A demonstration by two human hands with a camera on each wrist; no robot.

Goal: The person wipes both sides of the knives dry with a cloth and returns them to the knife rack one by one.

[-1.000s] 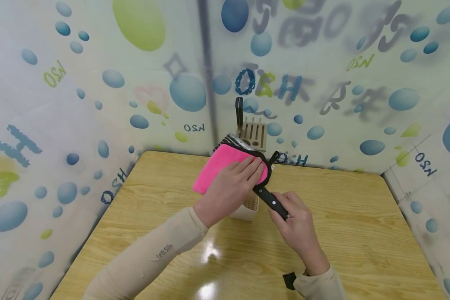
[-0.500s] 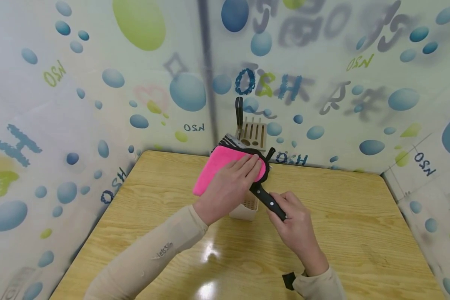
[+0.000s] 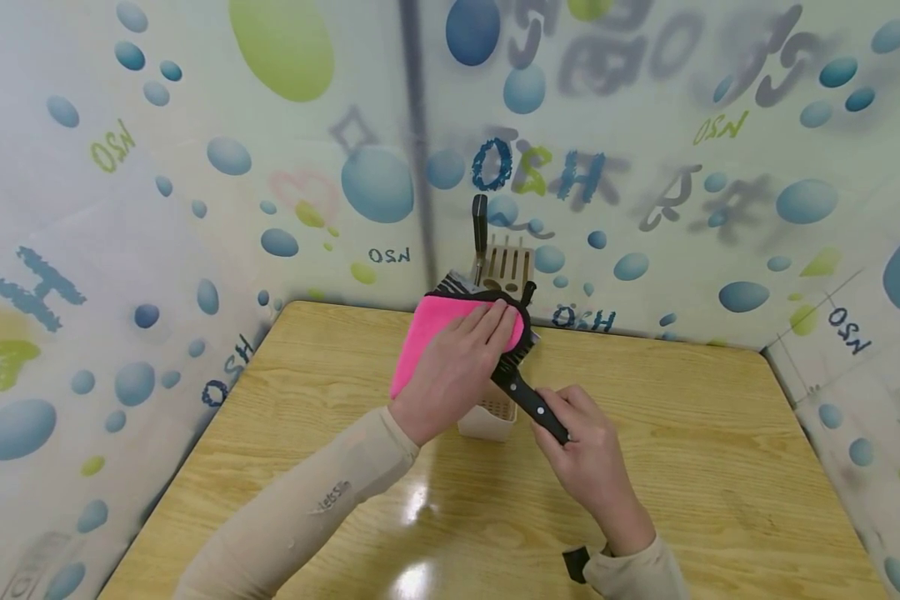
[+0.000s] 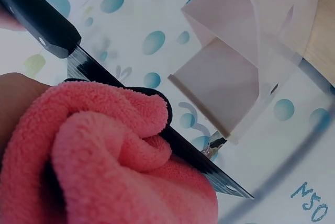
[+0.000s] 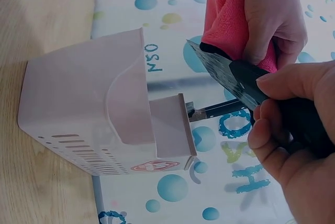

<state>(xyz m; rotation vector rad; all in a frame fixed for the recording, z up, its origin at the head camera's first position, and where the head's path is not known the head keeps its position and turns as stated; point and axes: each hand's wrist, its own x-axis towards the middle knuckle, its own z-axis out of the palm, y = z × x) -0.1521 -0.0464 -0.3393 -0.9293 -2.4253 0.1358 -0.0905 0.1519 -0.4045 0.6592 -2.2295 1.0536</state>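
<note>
In the head view my right hand point(image 3: 588, 454) grips the black riveted handle of a kitchen knife point(image 3: 537, 410). My left hand point(image 3: 450, 362) lies over a bright pink cloth point(image 3: 423, 329) with black edging, holding it against the broad blade. From the left wrist, the folded cloth point(image 4: 120, 156) wraps the blade, whose tip point(image 4: 233, 186) sticks out beyond it. In the right wrist view the left thumb and fingers pinch the cloth point(image 5: 227, 22) near the blade point(image 5: 212, 67). Most of the blade is hidden in the head view.
A pale knife holder point(image 5: 73, 98) with slotted sides stands on the wooden table point(image 3: 682, 425), partly below the hands. Another black-handled utensil point(image 3: 480, 223) stands in it, by its slotted top point(image 3: 521, 271). Patterned walls enclose the table. A small black piece point(image 3: 576, 564) is beside the right sleeve.
The knife handle and right hand have shifted slightly left and down. The cloth has turned a little under the left hand, and more blade shows between cloth and handle.
</note>
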